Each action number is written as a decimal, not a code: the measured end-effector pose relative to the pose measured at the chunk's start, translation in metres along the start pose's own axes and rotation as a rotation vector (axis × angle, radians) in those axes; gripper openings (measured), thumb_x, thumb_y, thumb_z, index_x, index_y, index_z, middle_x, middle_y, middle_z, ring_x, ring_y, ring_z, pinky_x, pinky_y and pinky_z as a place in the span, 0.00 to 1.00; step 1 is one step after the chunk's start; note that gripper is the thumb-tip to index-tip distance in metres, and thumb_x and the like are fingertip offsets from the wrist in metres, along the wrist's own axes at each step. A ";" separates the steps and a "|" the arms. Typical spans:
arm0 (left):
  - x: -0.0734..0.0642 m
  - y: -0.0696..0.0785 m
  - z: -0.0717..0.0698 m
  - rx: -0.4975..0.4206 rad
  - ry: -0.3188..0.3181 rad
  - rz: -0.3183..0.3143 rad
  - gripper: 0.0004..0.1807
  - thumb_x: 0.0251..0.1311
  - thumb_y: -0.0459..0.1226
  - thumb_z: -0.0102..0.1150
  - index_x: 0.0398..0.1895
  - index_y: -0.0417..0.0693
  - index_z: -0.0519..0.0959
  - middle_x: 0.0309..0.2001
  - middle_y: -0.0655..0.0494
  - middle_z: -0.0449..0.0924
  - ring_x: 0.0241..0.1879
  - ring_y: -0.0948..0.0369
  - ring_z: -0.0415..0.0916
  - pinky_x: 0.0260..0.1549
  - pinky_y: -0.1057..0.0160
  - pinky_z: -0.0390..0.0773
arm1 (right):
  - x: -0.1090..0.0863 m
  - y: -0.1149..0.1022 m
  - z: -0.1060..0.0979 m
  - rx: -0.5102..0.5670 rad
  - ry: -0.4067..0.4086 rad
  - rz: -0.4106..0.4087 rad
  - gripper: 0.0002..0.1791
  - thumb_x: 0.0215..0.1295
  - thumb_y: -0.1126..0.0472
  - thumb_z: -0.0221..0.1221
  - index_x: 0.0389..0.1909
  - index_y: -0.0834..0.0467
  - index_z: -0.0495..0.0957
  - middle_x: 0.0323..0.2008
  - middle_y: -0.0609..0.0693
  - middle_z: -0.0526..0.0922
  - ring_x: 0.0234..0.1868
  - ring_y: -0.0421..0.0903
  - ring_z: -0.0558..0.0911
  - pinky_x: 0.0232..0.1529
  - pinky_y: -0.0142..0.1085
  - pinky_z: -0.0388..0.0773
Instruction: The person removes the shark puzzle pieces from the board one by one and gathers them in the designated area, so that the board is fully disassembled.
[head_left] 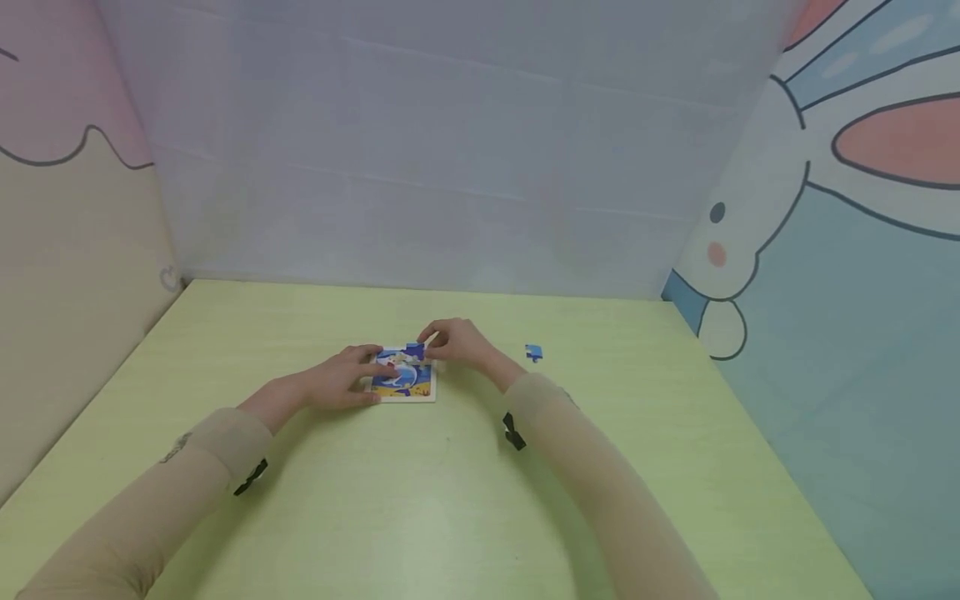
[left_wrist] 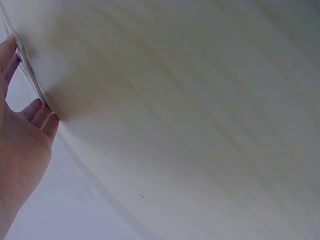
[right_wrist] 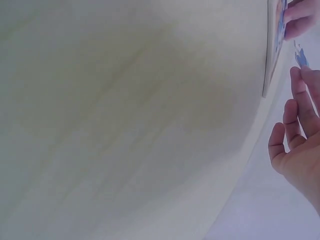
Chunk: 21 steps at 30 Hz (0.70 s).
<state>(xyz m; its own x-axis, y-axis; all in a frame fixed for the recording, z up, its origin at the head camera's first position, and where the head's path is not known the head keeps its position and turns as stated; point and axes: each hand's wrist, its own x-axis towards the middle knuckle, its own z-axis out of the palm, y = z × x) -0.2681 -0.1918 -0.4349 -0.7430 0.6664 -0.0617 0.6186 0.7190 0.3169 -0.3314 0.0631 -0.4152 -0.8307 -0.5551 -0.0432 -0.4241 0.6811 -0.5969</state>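
Note:
A small square jigsaw puzzle (head_left: 411, 399) with a white border and a blue and yellow sea picture lies on the table. My left hand (head_left: 336, 383) rests on its left side, fingers spread, one reaching onto the picture. In the left wrist view, fingertips touch the edge of the puzzle board (left_wrist: 32, 75). Between thumb and forefinger, my right hand (head_left: 462, 343) pinches a blue puzzle piece (right_wrist: 301, 56) at the board's upper right. From the right wrist, this piece appears tilted up above the board; its other fingers are loosely bent.
Another blue puzzle piece (head_left: 533, 352) lies by itself on the pale green table (head_left: 450, 483), right of my right hand. A pale curtain-like backdrop (head_left: 420, 150) stands behind the table, and walls with cartoon drawings, including a rabbit (head_left: 738, 208), flank it.

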 end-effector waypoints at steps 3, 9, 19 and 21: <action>0.000 0.003 -0.002 -0.006 -0.016 -0.022 0.28 0.63 0.50 0.55 0.67 0.59 0.66 0.71 0.36 0.49 0.68 0.36 0.48 0.61 0.33 0.56 | -0.004 0.002 -0.006 -0.012 0.001 0.003 0.13 0.62 0.57 0.62 0.48 0.49 0.80 0.41 0.47 0.85 0.41 0.40 0.82 0.42 0.31 0.78; 0.000 0.007 -0.004 -0.008 -0.015 -0.025 0.28 0.63 0.48 0.56 0.67 0.58 0.67 0.71 0.34 0.49 0.68 0.36 0.48 0.61 0.33 0.55 | -0.015 0.006 -0.021 -0.010 0.005 0.009 0.13 0.62 0.57 0.62 0.48 0.50 0.80 0.39 0.46 0.85 0.42 0.41 0.81 0.44 0.33 0.78; -0.002 0.011 -0.004 -0.004 -0.015 -0.033 0.29 0.63 0.48 0.56 0.67 0.55 0.67 0.71 0.35 0.48 0.69 0.36 0.47 0.62 0.35 0.54 | -0.038 0.024 -0.036 -0.045 0.042 -0.015 0.12 0.61 0.59 0.62 0.46 0.52 0.81 0.36 0.46 0.84 0.39 0.42 0.80 0.42 0.34 0.77; -0.003 0.012 -0.005 -0.006 -0.010 -0.026 0.29 0.63 0.48 0.56 0.67 0.55 0.67 0.71 0.34 0.49 0.68 0.36 0.48 0.62 0.34 0.54 | -0.041 0.028 -0.038 -0.051 0.041 -0.006 0.12 0.61 0.60 0.62 0.46 0.52 0.81 0.36 0.46 0.84 0.39 0.42 0.79 0.42 0.34 0.76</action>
<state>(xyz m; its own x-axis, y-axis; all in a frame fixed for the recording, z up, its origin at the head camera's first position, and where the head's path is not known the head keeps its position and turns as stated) -0.2599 -0.1863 -0.4268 -0.7559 0.6498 -0.0796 0.5978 0.7347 0.3206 -0.3228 0.1233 -0.3994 -0.8416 -0.5401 -0.0065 -0.4461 0.7018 -0.5553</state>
